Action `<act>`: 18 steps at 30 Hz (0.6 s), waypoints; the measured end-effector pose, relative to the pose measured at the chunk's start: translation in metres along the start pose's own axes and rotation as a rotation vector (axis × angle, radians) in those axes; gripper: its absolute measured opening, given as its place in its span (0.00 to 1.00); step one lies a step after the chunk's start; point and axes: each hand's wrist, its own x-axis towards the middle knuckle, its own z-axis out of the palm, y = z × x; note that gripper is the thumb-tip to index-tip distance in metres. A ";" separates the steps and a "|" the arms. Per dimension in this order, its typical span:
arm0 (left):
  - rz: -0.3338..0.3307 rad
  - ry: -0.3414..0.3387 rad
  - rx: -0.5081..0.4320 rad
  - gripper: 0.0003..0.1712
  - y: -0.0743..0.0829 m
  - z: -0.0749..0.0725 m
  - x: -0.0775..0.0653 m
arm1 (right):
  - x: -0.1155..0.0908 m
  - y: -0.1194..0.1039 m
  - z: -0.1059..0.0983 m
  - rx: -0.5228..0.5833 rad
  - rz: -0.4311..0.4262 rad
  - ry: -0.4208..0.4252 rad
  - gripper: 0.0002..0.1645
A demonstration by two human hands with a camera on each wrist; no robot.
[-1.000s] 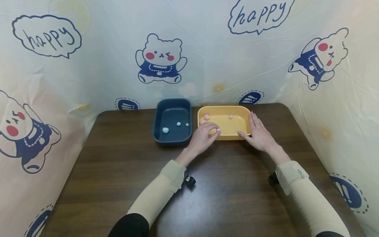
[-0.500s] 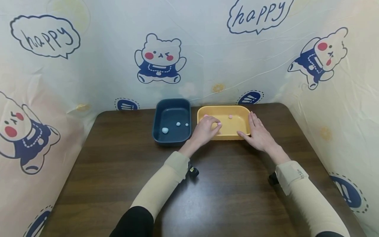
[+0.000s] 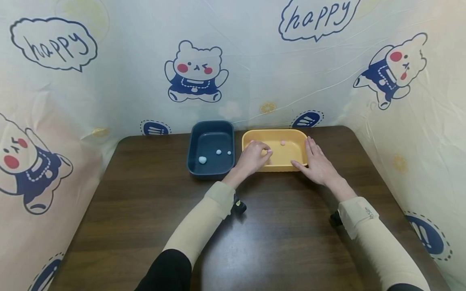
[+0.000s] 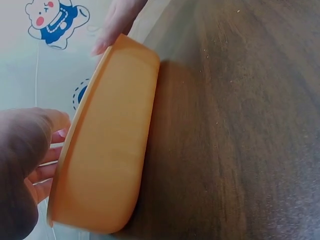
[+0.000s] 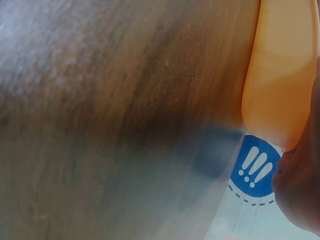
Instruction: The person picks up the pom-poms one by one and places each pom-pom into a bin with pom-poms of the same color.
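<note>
My left hand [image 3: 252, 157] reaches over the left part of a yellow tray [image 3: 291, 167]. Between thumb and forefinger it pinches a small pink ball [image 3: 269, 151]. One pink ball [image 3: 282, 143] lies on the tray's floor towards the back, and the edge of another shows behind the left hand. My right hand [image 3: 321, 166] rests on the tray's right end, fingers straight along that side and thumb at the front rim. In the left wrist view the tray's outer wall [image 4: 107, 140] hides what the left fingertips hold. The right wrist view shows the right hand [image 5: 300, 187] against the tray's corner.
Left of the yellow tray stands a dark blue tray [image 3: 211, 173] with three whitish balls of different sizes, the largest ball [image 3: 202, 160] at the front left. Both sit near the back edge of a brown wooden table [image 3: 276, 234], before a printed cloth [image 3: 255, 72].
My left hand has moved slightly back and to the right, deeper over the yellow tray, still pinching the pink ball. It now covers more of the balls at the left. The right hand has stayed put.
</note>
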 end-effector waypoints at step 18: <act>-0.050 -0.040 0.008 0.16 -0.008 0.004 0.010 | 0.001 0.001 0.001 -0.002 0.013 -0.012 0.70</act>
